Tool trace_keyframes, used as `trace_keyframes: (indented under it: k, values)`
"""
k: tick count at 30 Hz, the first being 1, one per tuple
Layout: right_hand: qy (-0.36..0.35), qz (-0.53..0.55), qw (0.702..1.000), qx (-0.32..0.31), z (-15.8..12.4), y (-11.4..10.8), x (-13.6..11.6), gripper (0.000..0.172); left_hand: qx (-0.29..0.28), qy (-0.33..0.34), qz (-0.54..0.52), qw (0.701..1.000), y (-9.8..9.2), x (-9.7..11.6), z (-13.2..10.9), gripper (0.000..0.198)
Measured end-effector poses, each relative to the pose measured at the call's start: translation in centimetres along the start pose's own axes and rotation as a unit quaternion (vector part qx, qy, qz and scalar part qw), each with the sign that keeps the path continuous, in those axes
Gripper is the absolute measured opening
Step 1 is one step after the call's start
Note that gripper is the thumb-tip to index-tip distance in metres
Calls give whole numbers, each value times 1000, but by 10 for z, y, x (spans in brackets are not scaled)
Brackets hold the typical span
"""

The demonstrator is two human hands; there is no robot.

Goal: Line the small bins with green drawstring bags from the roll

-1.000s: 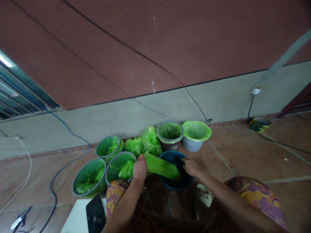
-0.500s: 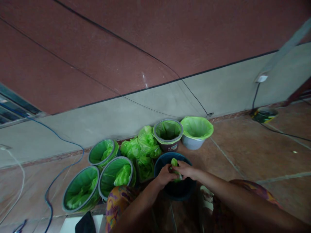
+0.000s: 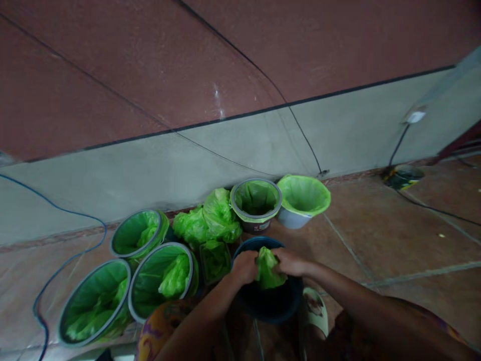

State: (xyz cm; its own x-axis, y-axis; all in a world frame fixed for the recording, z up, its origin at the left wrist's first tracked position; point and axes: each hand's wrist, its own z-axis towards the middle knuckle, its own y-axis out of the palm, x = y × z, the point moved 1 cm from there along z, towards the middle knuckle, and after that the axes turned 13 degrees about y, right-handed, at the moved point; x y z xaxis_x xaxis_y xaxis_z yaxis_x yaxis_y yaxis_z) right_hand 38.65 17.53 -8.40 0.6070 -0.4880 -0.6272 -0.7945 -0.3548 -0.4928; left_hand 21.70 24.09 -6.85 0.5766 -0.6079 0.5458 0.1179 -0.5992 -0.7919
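Observation:
Between my two hands is a light green plastic bag, crumpled and hanging over the dark blue bucket between my knees. My left hand grips the bag's left side, with fingers curled. On the other side, my right hand has its fingers closed on the right edge. The fingertips of both hands are partly hidden by the plastic. A small square bin with green plastic in it stands left of the blue bucket.
Three bins with green liners, including a front one, stand at left. Bunched green bags, a brown lined bin and a pale lined bucket are by the wall. A blue cable crosses the floor; a tin stands right.
The green bag has gone from a narrow bunch to a wider spread between my hands, which have moved slightly apart. The view has shifted a little to the right.

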Motion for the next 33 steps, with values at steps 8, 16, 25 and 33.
trace_keyframes:
  k: [8, 16, 25, 33]
  values:
    - [-42, -127, 978, -160, -26, -31, -2, 45, 113, 27, 118, 986, -39, -9, -9, 33]
    - [-61, -17, 998, 7, -10, -4, -15, 18, 222, 50, 44, 973, -17, 0, -1, 35]
    - [68, 240, 968, 33, -2, 6, -11, 12, 158, -110, -183, 964, -3, 12, -4, 50]
    - [52, 9, 992, 116, -3, -25, -9, 14, 38, -79, -37, 995, 15, 11, -11, 26]
